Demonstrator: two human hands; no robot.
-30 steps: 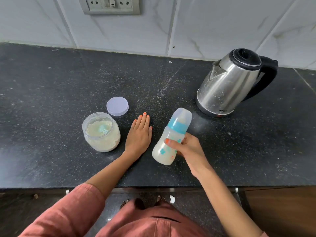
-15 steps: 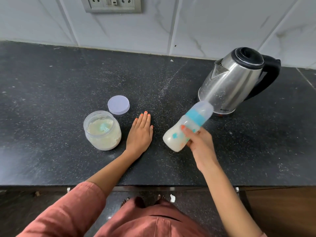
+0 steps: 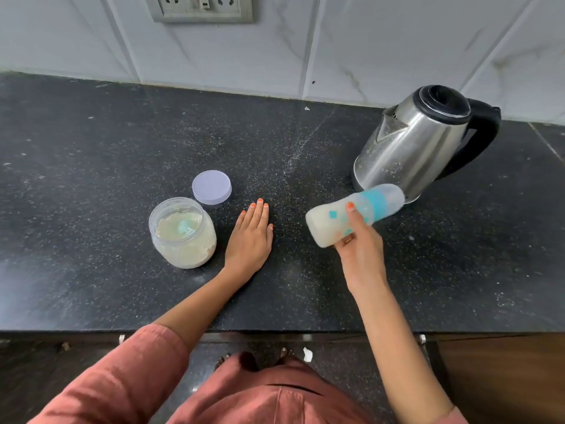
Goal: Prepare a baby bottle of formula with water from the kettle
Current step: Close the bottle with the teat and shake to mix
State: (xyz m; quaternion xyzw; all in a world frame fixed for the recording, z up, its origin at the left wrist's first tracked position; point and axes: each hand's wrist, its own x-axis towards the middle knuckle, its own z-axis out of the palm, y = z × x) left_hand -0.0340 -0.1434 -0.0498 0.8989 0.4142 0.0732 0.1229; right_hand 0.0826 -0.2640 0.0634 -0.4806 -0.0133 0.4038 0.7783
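Note:
My right hand (image 3: 360,249) grips a baby bottle (image 3: 330,218) with a blue collar and clear cap, full of milky liquid. The bottle is held above the counter, tipped almost flat with its cap pointing right toward the steel kettle (image 3: 412,148). My left hand (image 3: 250,237) lies flat, palm down, on the black counter (image 3: 91,154), fingers together, holding nothing. Just left of it stands an open jar of formula powder (image 3: 183,237) with a blue scoop inside. Its lilac lid (image 3: 211,187) lies behind the jar.
A white tiled wall with a socket plate (image 3: 198,9) runs along the back. The counter's front edge (image 3: 275,330) is close to my body. White powder specks are scattered over the stone.
The bottle has swung from nearly upright to almost horizontal, its cap moving right toward the kettle. My right hand shifted right with it. The left hand stayed put.

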